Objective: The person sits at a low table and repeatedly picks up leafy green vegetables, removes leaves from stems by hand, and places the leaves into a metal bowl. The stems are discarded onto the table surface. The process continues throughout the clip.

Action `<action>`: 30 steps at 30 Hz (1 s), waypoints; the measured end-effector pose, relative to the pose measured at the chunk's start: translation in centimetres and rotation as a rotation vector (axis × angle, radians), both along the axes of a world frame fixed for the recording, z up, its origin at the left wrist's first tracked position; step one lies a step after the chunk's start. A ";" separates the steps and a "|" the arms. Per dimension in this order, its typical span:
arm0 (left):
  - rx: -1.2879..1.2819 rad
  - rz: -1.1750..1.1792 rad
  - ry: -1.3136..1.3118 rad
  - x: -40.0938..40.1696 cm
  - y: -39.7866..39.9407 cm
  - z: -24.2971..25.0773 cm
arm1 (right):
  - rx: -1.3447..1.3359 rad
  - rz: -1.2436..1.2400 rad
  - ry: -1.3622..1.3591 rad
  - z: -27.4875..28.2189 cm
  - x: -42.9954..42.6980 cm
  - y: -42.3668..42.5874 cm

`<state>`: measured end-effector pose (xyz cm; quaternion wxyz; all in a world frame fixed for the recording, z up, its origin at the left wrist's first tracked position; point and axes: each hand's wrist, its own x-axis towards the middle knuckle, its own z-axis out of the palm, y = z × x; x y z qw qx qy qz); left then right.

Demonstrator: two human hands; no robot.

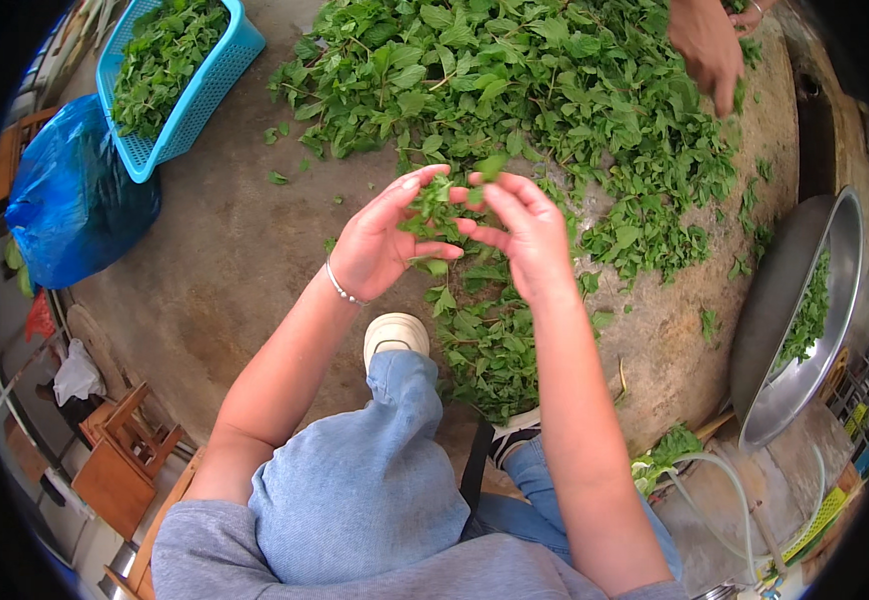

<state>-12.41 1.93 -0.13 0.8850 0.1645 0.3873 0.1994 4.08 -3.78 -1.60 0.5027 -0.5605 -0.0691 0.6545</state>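
Small green sprigs, apparently mint (434, 201), rest in my left hand (382, 232), its fingers curled loosely around them. A silver bracelet circles that wrist. Close beside it, my right hand (523, 225) pinches a leafy piece (490, 166) between thumb and forefinger; the leaf is blurred. Both hands hover over the concrete floor. Beyond them spreads a large heap of leafy mint stems (509, 82). A smaller pile of the same greens (491, 352) lies below my right hand, partly covered by my forearm.
Another person's hand (708, 56) reaches into the heap's right side. A blue plastic basket (206, 112) of picked leaves stands upper left, against a blue plastic bag (78, 202). On the right, a metal basin (772, 300) holds some leaves. A clear hose (738, 480) and wooden stools (123, 457) are nearby.
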 end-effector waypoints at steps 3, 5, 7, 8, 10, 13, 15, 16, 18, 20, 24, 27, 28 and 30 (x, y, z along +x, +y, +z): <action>-0.042 -0.039 -0.034 0.4 -0.1 -0.2 | 0.015 -0.153 0.112 -0.4 3.0 -1.7; -0.066 -0.051 -0.050 0.7 -0.3 -0.4 | 0.034 -0.196 0.153 -0.9 4.8 -3.4; -0.081 -0.064 -0.061 0.8 -0.5 -0.6 | 0.000 -0.155 0.093 -0.3 4.4 -3.6; -0.087 -0.072 -0.069 0.9 -0.6 -0.6 | -0.005 -0.117 0.059 0.0 3.8 -3.7; -0.076 -0.080 -0.057 1.2 -1.0 -0.4 | 0.018 0.014 0.035 0.5 2.7 -3.4; -0.037 -0.091 0.026 2.0 -2.1 0.1 | 0.126 0.247 -0.583 0.3 -0.2 -3.4; -0.020 -0.118 0.094 2.7 -3.3 0.2 | 0.140 0.209 -0.684 -0.2 -0.5 -3.7; -0.008 -0.173 0.041 3.3 -3.6 0.6 | 0.134 0.174 -0.636 -1.2 -0.2 -4.1; -0.026 -0.228 0.086 3.4 -3.6 1.1 | -0.055 0.019 -0.306 -0.2 0.9 -4.1; 0.064 -0.291 0.148 2.9 -3.2 1.3 | -0.054 -0.252 -0.060 -0.3 4.4 -5.5; 0.459 -0.240 0.594 -0.1 -1.0 -2.2 | 0.271 -0.773 0.056 2.2 21.1 -11.8; 1.056 -0.242 0.936 0.3 1.4 -4.0 | 0.659 -1.069 -0.001 6.6 37.1 -21.5; 1.184 -0.205 0.912 0.6 1.8 -4.9 | 0.614 -1.270 0.109 7.6 40.1 -24.0; 1.507 -0.273 0.925 2.1 2.4 -6.0 | 0.436 -1.258 0.072 7.6 43.3 -27.2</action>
